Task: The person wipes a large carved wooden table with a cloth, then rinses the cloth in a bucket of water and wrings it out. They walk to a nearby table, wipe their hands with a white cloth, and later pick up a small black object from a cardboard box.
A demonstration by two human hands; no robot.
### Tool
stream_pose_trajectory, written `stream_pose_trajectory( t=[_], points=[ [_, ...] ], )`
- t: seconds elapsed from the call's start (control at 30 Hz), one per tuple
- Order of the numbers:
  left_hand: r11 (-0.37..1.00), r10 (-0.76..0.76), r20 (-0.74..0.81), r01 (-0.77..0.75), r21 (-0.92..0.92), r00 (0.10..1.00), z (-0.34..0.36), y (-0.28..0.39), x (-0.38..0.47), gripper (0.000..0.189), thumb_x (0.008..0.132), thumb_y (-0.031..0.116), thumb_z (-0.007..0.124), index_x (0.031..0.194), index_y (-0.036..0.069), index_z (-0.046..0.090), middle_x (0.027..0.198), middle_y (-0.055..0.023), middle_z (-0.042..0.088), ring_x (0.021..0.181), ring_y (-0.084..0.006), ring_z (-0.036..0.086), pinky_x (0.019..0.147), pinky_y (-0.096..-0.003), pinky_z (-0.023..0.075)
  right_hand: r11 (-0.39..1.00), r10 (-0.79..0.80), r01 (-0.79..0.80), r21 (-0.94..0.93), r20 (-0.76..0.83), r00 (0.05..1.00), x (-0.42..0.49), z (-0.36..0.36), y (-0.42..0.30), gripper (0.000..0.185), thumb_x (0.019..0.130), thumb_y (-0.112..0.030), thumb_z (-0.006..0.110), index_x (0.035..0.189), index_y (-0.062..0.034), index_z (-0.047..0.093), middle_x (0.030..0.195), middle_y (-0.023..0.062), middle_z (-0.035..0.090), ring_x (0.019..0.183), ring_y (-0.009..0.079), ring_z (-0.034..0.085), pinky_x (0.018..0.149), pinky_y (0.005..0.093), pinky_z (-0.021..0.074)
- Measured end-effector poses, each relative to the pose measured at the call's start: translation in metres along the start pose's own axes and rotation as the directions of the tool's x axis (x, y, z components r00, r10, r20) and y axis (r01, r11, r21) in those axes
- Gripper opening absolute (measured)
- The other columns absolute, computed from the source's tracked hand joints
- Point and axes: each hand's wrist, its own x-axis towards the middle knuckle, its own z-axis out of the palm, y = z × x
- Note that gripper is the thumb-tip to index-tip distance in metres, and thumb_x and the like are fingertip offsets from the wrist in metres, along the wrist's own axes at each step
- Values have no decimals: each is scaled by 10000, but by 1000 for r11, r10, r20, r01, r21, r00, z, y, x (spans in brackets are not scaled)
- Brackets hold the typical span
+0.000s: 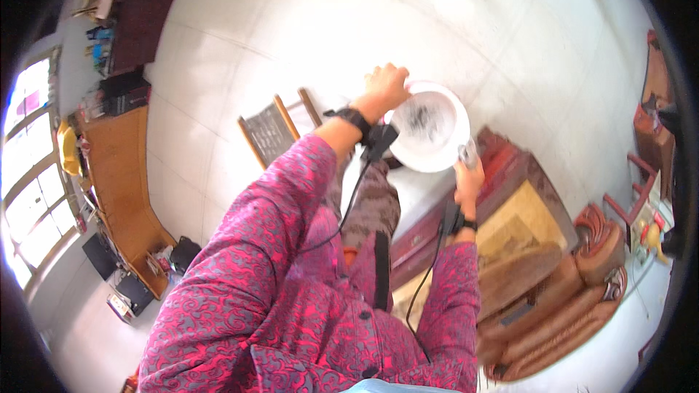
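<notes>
A round white bucket [431, 144] is tilted so that its inside faces me, with dark grey, blurred bits [427, 119] at its bottom. At its upper left rim, my left hand [386, 86] grips the edge with bent fingers. My right hand [469, 181] is closed at the lower right rim around a small grey, shiny object [468, 155]. Blur hides what that object is, and I cannot tell whether this hand also holds the rim. Each wrist wears a black strap with a cable.
A small folding stool [270, 131] stands left of my legs. At the right are a dark red wooden table [494, 166] and a brown sofa [551, 333]. A long wooden desk [117, 169] runs along the windows at the left. The floor has pale tiles [327, 16].
</notes>
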Motion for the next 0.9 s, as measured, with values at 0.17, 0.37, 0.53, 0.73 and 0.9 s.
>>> stream_pose_trajectory(
  t=[0.17,0.37,0.53,0.73,0.9],
  points=[
    [982,132,-194,-155,-106,972,-98,-18,-10,276,910,168,615,1174,89,636,1116,-162,645,1039,-324,620,890,-411,500,857,96,-135,497,104,990,-19,-15,22,603,846,-23,677,1405,-55,452,1187,44,623,1055,161,607,876,306,489],
    [960,34,-238,35,279,971,-195,-53,-90,251,891,200,629,1116,90,657,1096,-163,644,1038,-350,605,894,-432,487,898,304,-307,316,60,951,-75,-43,58,354,839,-81,704,1160,-86,554,881,25,629,653,126,616,503,236,493],
    [893,-96,-251,195,406,963,-242,-74,-171,234,883,219,629,1075,90,668,1063,-142,656,1010,-345,612,865,-445,488,923,279,-266,279,-6,960,-125,-66,119,327,816,-85,717,1109,-71,573,723,31,617,525,127,576,417,239,440],
    [871,-130,-402,298,391,907,-251,-52,-233,227,883,246,636,1064,117,678,1036,-114,675,979,-335,630,857,-441,491,783,529,-541,307,128,839,-146,-91,187,134,849,-164,726,885,-122,604,627,23,577,486,147,555,399,290,443],
    [900,-85,-406,245,361,910,-249,-26,-244,209,894,251,625,1038,111,685,1016,-101,685,950,-319,645,822,-423,509,822,406,-460,335,222,887,-125,-95,151,198,856,-202,734,887,-84,577,662,24,566,502,141,552,398,284,447]
  ],
)
